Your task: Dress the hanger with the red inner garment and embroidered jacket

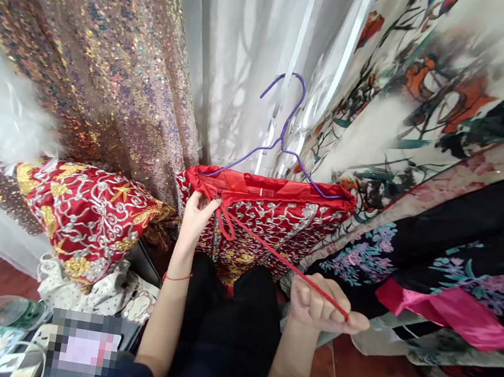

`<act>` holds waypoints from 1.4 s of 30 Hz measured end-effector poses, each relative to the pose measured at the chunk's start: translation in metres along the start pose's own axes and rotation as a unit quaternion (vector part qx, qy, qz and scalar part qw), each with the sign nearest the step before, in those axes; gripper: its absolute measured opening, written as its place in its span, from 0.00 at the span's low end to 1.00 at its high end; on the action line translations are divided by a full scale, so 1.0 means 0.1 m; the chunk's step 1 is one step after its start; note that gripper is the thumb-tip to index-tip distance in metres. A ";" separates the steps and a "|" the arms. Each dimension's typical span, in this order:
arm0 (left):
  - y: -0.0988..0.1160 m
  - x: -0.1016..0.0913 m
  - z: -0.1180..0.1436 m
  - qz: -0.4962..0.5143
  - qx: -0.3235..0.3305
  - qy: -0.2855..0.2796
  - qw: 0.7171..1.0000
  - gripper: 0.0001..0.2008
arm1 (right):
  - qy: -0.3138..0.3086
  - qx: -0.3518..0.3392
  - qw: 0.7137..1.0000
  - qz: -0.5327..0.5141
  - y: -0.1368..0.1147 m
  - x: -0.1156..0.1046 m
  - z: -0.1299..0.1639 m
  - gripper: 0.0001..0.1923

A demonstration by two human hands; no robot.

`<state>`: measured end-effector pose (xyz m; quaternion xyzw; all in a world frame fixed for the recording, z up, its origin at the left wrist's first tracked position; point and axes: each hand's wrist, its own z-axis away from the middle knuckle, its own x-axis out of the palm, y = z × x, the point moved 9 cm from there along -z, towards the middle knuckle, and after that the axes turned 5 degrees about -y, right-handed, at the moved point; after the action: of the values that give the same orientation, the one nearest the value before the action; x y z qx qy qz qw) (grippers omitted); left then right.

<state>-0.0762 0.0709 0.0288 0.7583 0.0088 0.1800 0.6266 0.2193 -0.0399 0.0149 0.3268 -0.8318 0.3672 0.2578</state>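
A red embroidered skirt (270, 223) with silver and gold patterns hangs from a purple wire hanger (284, 136), whose arms reach inside the plain red waistband. My left hand (201, 209) pinches the waistband near its left end, beside a small loop of red cord. From there the red drawstring (279, 256) runs taut down to the right. My right hand (324, 302) is closed around its far part, the thumb pointing right. The hanger's hook overlaps a pale strap, and I cannot tell whether it hangs on it.
Another red embroidered garment (90, 214) lies at left below a sequined cloth (103, 37) and white feathers (4, 92). A plastic bottle (7, 311) and white cables are lower left. Floral garments (418, 106) and a pink ribbon (457, 313) hang at right.
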 end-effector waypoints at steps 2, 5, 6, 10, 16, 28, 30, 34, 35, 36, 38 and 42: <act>-0.04 -0.06 0.05 -0.007 -0.013 0.000 1.000 0.16 | 0.001 -0.005 1.000 -0.027 0.00 0.00 -0.02 0.29; -0.08 -0.13 0.13 -0.021 -0.008 -0.013 1.000 0.09 | 0.015 -0.007 0.998 -0.066 0.02 0.01 -0.05 0.25; -0.11 -0.14 0.16 -0.025 -0.008 -0.021 0.999 0.08 | 0.030 -0.007 0.997 -0.067 0.03 -0.01 -0.05 0.25; -0.26 -0.17 0.24 0.013 -0.033 -0.010 0.999 0.08 | 0.060 -0.008 0.996 -0.066 -0.03 -0.05 -0.07 0.26; -0.27 -0.02 0.40 0.129 -0.016 -0.049 0.990 0.17 | 0.176 0.022 0.984 0.019 -0.14 -0.35 -0.12 0.28; -0.39 -0.03 0.63 0.097 -0.099 -0.185 0.973 0.13 | 0.022 0.302 0.935 0.182 1.22 0.38 -0.16 0.13; -0.41 -0.05 0.68 0.111 -0.121 -0.150 0.975 0.15 | -0.026 0.355 0.926 0.123 1.49 0.66 -0.11 0.14; -0.40 -0.08 0.71 0.116 -0.114 -0.109 0.981 0.18 | -0.047 0.381 0.923 0.017 1.65 0.87 -0.06 0.11; -0.40 -0.08 0.70 0.116 -0.108 -0.106 0.982 0.19 | -0.048 0.384 0.922 0.002 1.65 0.87 -0.04 0.11; -0.39 -0.09 0.69 0.121 -0.102 -0.097 0.983 0.19 | -0.044 0.386 0.921 -0.008 1.64 0.85 -0.03 0.11; -0.40 -0.14 0.64 0.148 -0.093 -0.060 0.983 0.20 | -0.022 0.391 0.920 -0.003 1.60 0.73 0.00 0.10; -0.37 -0.29 0.58 0.188 -0.074 0.012 0.979 0.24 | 0.070 0.397 0.914 0.045 1.51 0.36 0.07 0.10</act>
<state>-0.0788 0.0172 -0.0231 0.6954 -0.1403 0.3039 0.6359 0.0841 0.0204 -0.0320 0.3384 -0.6115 0.6999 0.1475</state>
